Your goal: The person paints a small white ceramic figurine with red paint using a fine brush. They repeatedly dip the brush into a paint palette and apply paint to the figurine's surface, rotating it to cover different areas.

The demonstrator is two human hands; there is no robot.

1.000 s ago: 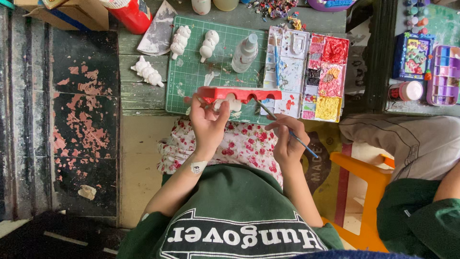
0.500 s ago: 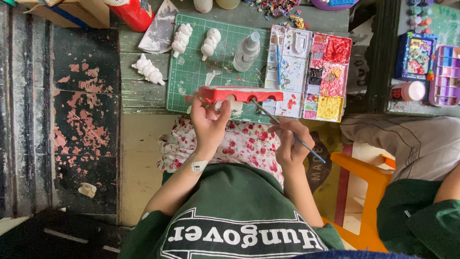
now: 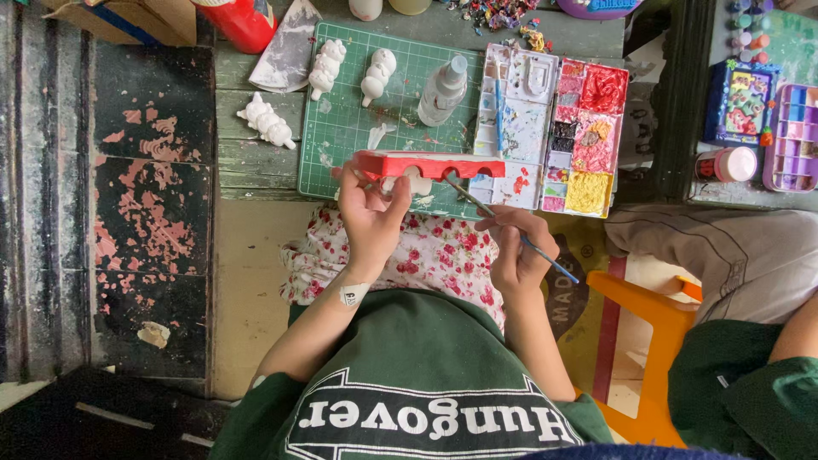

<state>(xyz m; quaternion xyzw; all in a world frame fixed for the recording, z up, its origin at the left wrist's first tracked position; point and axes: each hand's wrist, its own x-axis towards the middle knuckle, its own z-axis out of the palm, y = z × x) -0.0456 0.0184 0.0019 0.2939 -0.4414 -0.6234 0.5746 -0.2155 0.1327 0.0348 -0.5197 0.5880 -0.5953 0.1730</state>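
Note:
My left hand [image 3: 371,215] grips a long plaster piece painted red [image 3: 430,165], white on its underside with arched openings, held above the front edge of a green cutting mat [image 3: 358,119]. My right hand [image 3: 515,250] pinches a thin paintbrush [image 3: 511,232] with a blue handle; its tip touches the red piece's lower edge. Just right of the piece lies a paint palette [image 3: 558,128] with red, pink and yellow wells. A floral cloth [image 3: 443,255] covers my lap.
Three white plaster figures [image 3: 268,122] [image 3: 325,66] [image 3: 377,75] and a spray bottle [image 3: 443,89] lie on or beside the mat. A red can [image 3: 243,21] stands at the back left. Another person's legs [image 3: 724,255], an orange stool [image 3: 648,324] and paint sets [image 3: 767,111] are at right.
The brush tip has shifted slightly along the red piece's lower edge. Both hands otherwise keep their places.

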